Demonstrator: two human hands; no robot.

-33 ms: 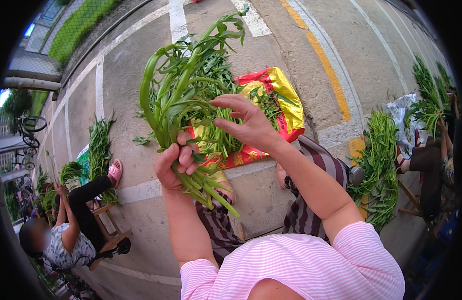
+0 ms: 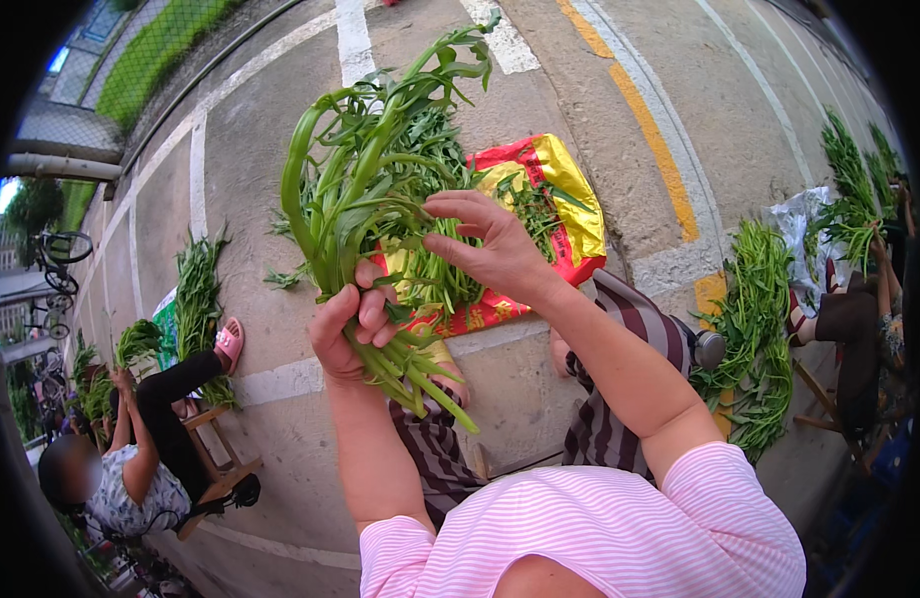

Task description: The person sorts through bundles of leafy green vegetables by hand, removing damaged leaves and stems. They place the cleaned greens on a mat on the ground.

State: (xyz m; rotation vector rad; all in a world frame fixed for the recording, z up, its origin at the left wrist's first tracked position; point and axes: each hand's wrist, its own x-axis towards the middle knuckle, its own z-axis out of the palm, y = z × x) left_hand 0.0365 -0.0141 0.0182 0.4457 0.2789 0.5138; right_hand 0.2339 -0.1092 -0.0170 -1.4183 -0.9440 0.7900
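A bunch of water spinach (image 2: 355, 189) with thick green stems and long leaves rises from my left hand (image 2: 352, 324), whose fingers are wrapped round its lower stems. Below that fist the stem ends (image 2: 410, 374) stick out toward my lap. My right hand (image 2: 495, 244) is at the bunch's right side, thumb and forefinger stretched out and apart beside the leaves. Whether its fingertips touch a leaf I cannot tell. Beneath both hands a red and yellow plastic sack (image 2: 569, 224) lies on the ground, with more water spinach (image 2: 440, 279) on it, partly hidden by my hands.
On the left a person (image 2: 141, 458) sits on a wooden stool (image 2: 221, 483), holding greens beside another leafy pile (image 2: 198, 299). To my right lies a long heap of greens (image 2: 754, 339), near a second person's arm (image 2: 883, 264). White and orange lines cross the concrete (image 2: 649, 149).
The bunch in my left hand has shifted very slightly to the right. My right hand has hardly moved.
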